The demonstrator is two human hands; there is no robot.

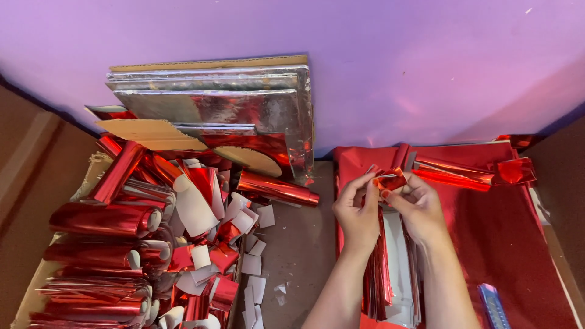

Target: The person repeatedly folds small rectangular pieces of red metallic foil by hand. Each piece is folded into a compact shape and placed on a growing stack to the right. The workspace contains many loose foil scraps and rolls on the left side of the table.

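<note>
My left hand (358, 210) and my right hand (419, 207) meet over a stack of red foil strips (390, 268). Between the fingertips of both hands is a small folded piece of shiny red foil (390, 180), pinched from either side. The strips with white backing run from under my hands toward me. Beneath them lies a large sheet of red foil (506, 244).
Rolled red foil tubes (103, 219) and white paper scraps (250, 262) are piled at the left. Silver foil-covered boards (244, 109) lean on the purple wall. More foil rolls (454, 173) lie beyond my hands. A blue cutter (492, 304) sits at the lower right.
</note>
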